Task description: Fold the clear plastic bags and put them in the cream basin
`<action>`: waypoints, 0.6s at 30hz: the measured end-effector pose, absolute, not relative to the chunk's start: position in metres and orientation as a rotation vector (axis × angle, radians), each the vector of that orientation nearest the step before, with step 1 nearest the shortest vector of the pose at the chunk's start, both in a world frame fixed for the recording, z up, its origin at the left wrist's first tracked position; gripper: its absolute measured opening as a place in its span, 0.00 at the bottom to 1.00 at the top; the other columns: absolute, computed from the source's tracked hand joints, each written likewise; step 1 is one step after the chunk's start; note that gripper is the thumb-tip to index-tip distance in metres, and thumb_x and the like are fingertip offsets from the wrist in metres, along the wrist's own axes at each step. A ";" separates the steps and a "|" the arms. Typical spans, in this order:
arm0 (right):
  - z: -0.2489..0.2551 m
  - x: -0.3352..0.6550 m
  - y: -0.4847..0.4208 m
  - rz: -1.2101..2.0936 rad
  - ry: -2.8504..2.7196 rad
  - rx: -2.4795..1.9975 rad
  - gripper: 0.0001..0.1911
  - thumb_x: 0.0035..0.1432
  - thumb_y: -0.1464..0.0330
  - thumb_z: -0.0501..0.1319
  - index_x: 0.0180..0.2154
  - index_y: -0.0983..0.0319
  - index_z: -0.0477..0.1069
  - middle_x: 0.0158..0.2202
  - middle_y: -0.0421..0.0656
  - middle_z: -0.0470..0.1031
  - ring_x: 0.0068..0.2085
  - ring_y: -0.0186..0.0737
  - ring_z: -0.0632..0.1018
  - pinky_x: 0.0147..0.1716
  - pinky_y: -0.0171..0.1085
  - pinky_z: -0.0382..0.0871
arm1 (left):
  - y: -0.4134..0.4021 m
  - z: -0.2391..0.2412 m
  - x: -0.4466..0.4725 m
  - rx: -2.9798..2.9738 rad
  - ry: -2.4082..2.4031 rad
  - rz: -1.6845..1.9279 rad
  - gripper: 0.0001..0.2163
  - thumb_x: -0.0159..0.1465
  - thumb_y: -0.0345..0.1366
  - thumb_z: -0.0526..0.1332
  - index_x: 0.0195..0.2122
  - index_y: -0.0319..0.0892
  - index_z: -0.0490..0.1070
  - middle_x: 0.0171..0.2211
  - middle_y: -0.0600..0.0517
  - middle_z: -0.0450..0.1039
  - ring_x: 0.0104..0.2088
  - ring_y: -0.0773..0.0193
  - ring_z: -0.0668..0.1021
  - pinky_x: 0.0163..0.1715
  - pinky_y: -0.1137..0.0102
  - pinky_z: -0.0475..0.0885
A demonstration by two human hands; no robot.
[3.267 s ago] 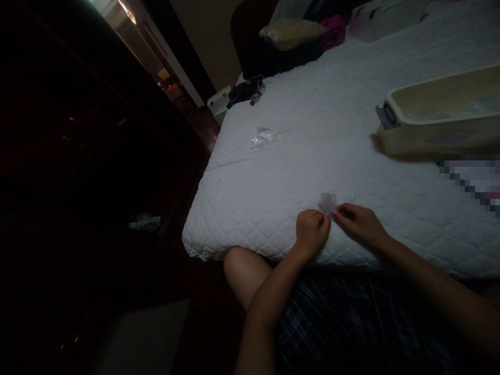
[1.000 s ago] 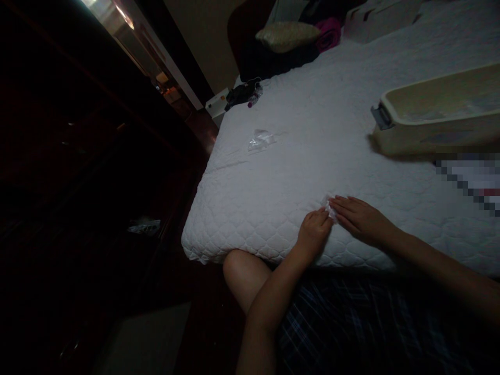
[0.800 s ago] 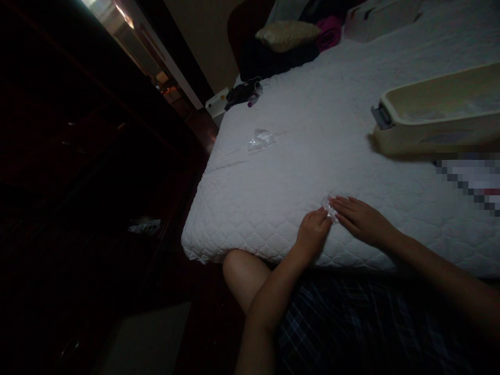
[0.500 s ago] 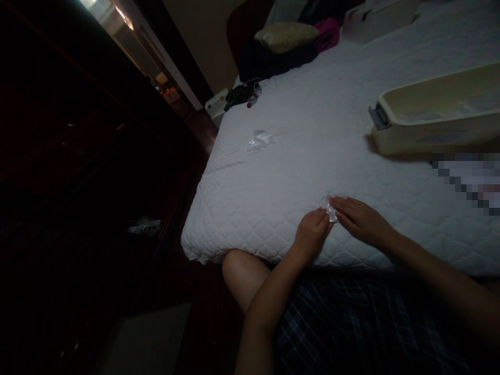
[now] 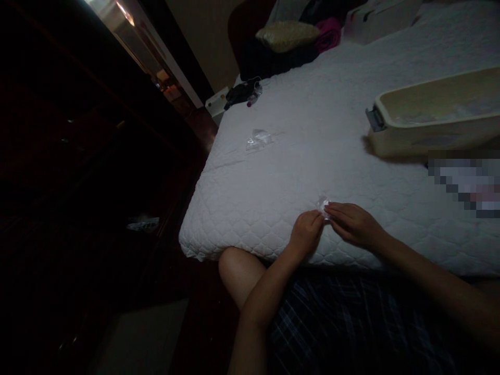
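Close to the near edge of the white quilted bed [image 5: 250, 192], a small piece of clear, shiny plastic [image 5: 323, 200], like a little bag, is between my two hands. My left hand [image 5: 308, 230] pinches its near side with the fingers closed. From the other side my right hand [image 5: 351, 223] grips it, thumb and fingertips brought together. The fingers cover part of the plastic, and I cannot see whether anything is inside it. Another crumpled clear plastic bag [image 5: 260, 139] lies farther up the bed, apart from both hands.
A cream plastic bin [image 5: 433, 138] with a grey latch stands on the bed at right, a blurred-out item [image 5: 464, 182] before it. At the back are a pale cushion [image 5: 288, 36], a magenta roll [image 5: 328, 35] and a whitish box [image 5: 380, 22]. Dark furniture fills the left.
My right hand's fingers, flatter before, have drawn in to a pinch on the plastic. Both hands have shifted slightly to the left, and more of the plastic shows above the fingers.
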State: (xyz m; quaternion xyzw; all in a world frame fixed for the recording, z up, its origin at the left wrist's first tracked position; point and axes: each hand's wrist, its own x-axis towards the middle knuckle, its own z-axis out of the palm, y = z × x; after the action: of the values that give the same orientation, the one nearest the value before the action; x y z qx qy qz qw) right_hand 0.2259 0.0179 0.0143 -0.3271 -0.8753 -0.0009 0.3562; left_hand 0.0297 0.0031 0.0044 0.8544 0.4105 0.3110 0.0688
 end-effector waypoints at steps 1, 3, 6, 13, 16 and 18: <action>0.013 0.226 0.019 0.016 -2.264 -0.850 0.18 0.57 0.72 0.58 0.50 0.63 0.71 0.48 0.52 0.77 0.49 0.48 0.77 0.46 0.48 0.72 | 0.002 0.006 0.029 2.530 1.224 0.946 0.10 0.68 0.34 0.53 0.45 0.39 0.71 0.46 0.42 0.75 0.49 0.56 0.76 0.51 0.58 0.71; 0.011 0.227 0.019 0.077 -2.253 -0.877 0.13 0.58 0.71 0.58 0.45 0.61 0.74 0.43 0.50 0.79 0.44 0.47 0.79 0.44 0.47 0.73 | 0.001 0.008 0.028 2.427 1.187 0.997 0.10 0.68 0.36 0.54 0.45 0.40 0.71 0.45 0.43 0.75 0.49 0.56 0.76 0.51 0.57 0.71; 0.010 0.228 0.018 0.233 -2.164 -0.967 0.10 0.58 0.69 0.58 0.40 0.60 0.75 0.39 0.48 0.80 0.41 0.47 0.79 0.42 0.48 0.73 | 0.002 0.011 0.026 2.178 1.154 1.156 0.15 0.64 0.41 0.61 0.49 0.41 0.69 0.47 0.43 0.74 0.50 0.56 0.75 0.51 0.56 0.71; 0.039 0.223 0.016 0.813 -1.586 -1.254 0.11 0.56 0.60 0.59 0.35 0.58 0.75 0.32 0.43 0.77 0.33 0.42 0.78 0.34 0.42 0.73 | 0.007 0.026 0.030 1.628 1.079 1.276 0.24 0.54 0.42 0.70 0.51 0.46 0.69 0.53 0.45 0.70 0.53 0.55 0.73 0.55 0.56 0.68; 0.052 0.217 0.016 0.945 -1.498 -1.200 0.13 0.51 0.56 0.62 0.31 0.58 0.74 0.31 0.43 0.76 0.33 0.41 0.77 0.35 0.41 0.72 | 0.008 0.026 0.038 1.353 1.032 1.224 0.20 0.52 0.44 0.70 0.44 0.42 0.74 0.46 0.45 0.74 0.47 0.57 0.76 0.51 0.57 0.70; 0.055 0.214 0.017 1.023 -1.426 -1.209 0.15 0.49 0.54 0.64 0.31 0.58 0.74 0.30 0.42 0.76 0.31 0.41 0.76 0.34 0.41 0.72 | 0.009 0.025 0.042 1.199 1.048 1.181 0.18 0.50 0.46 0.71 0.37 0.40 0.76 0.38 0.47 0.77 0.39 0.60 0.78 0.46 0.60 0.72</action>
State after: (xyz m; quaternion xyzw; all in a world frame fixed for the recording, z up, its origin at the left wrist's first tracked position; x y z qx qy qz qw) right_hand 0.2136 0.0169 0.0546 -0.4963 -0.5855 0.4200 0.4842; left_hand 0.0421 0.0086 0.0247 0.5059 0.4425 0.4984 0.5476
